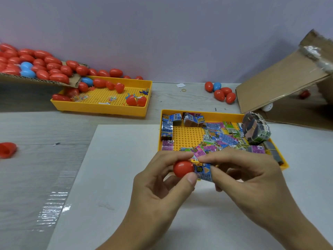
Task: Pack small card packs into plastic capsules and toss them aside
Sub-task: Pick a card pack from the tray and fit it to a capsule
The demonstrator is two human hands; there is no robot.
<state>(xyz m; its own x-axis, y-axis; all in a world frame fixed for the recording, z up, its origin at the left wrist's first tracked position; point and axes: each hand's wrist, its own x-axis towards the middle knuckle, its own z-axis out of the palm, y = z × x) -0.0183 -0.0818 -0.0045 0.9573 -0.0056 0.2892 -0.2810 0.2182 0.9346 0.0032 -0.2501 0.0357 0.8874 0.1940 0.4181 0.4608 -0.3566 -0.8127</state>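
Red capsule half (183, 168) pinched in left hand (162, 188), blue card pack (203, 172) gripped by right hand (252, 179), fingertips meeting.

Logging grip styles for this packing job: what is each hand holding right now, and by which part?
Left hand grips the red capsule half around its rounded shell. Right hand pinches the card pack's right end.
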